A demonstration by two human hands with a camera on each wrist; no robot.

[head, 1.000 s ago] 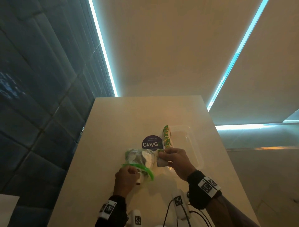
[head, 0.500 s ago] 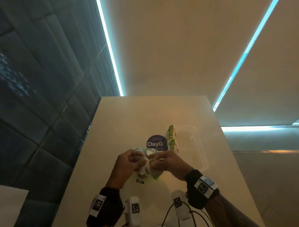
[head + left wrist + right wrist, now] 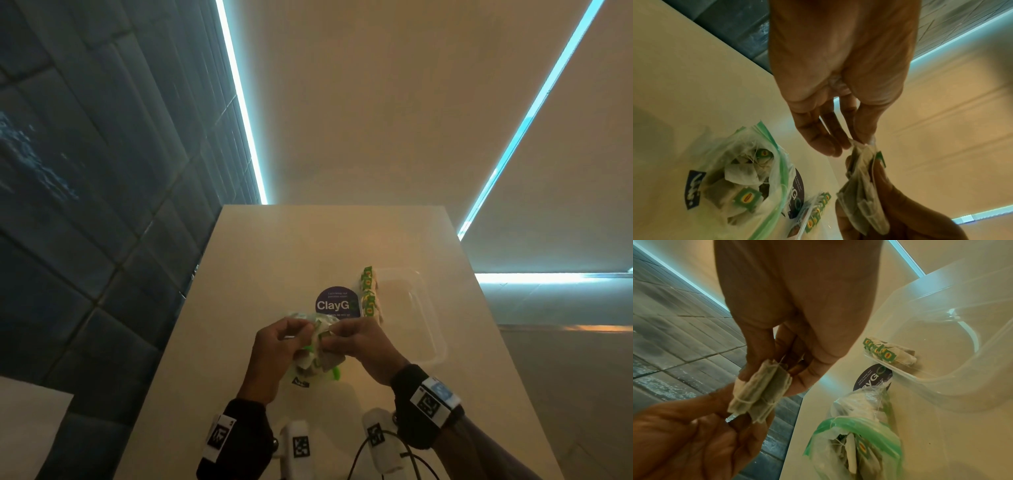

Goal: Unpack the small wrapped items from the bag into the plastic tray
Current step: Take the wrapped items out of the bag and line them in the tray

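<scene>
A clear zip bag (image 3: 308,371) with a green seal lies on the table, its mouth open (image 3: 748,178), with several tea bags inside (image 3: 855,444). Just above it both hands meet. My right hand (image 3: 356,344) grips a small bundle of tea bags (image 3: 760,391) between thumb and fingers (image 3: 785,374). My left hand (image 3: 284,346) pinches the top corner of the same bundle (image 3: 863,186) with thumb and forefinger (image 3: 851,143). The clear plastic tray (image 3: 424,318) sits to the right, with a row of green-tagged tea bags (image 3: 369,298) along its left side (image 3: 888,353).
A round dark "ClayGo" sticker (image 3: 337,305) is on the table between bag and tray. The pale table (image 3: 281,246) runs away from me, with a dark tiled wall (image 3: 102,205) at its left edge. White wrist-camera units and cables lie near the front edge (image 3: 376,442).
My left hand has let go of the bag's mouth and come up to the bundle. My right hand has moved left from the tray side, so both hands now hold the bundle over the bag.
</scene>
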